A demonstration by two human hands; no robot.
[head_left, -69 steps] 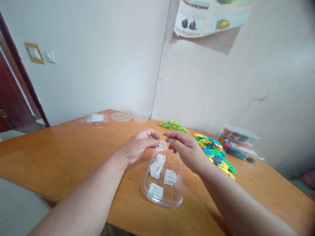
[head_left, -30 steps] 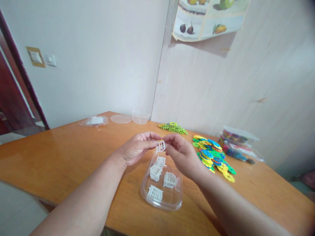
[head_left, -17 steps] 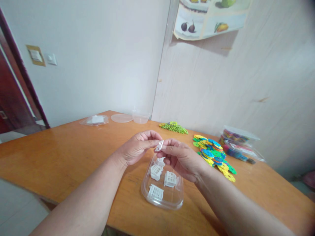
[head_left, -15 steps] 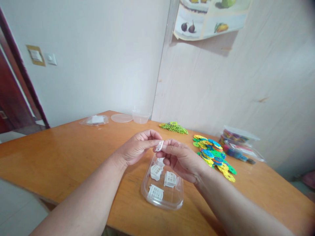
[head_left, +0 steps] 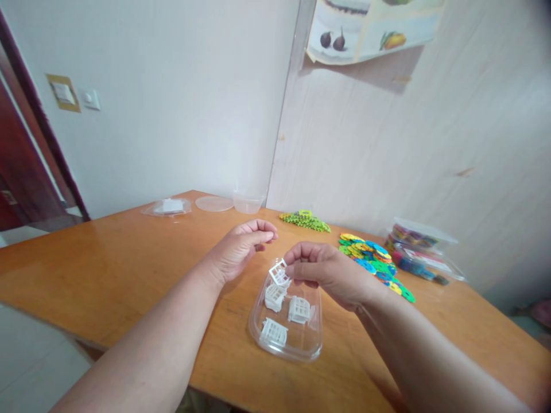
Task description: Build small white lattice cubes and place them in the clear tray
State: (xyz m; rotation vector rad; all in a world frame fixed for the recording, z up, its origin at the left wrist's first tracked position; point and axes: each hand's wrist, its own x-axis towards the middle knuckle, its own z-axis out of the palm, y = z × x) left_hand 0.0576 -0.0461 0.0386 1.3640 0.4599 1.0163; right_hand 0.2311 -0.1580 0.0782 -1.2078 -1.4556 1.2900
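My right hand (head_left: pixel 325 269) pinches a small white lattice piece (head_left: pixel 279 272) between thumb and fingers. The piece is tilted over the far end of a clear plastic tray (head_left: pixel 297 353). In the tray lie several small stacks of white lattice pieces, including one stack (head_left: pixel 298 310) on the right and another (head_left: pixel 274 332) near the front. My left hand (head_left: pixel 243 248) is just left of the tray's far end, its thumb and fingertips drawn together with nothing visible between them.
On the brown table (head_left: pixel 142 269), colourful notched discs (head_left: pixel 374 264) are heaped at right, beside clear boxes (head_left: pixel 422 252). A pile of green pieces (head_left: pixel 307 221), a clear tub (head_left: pixel 248 202), a round lid (head_left: pixel 214 203) and a clear package (head_left: pixel 167 207) lie along the back.
My hands have moved apart. The left hand has let go of the white lattice piece, and the right hand has lowered it toward the tray's far end.
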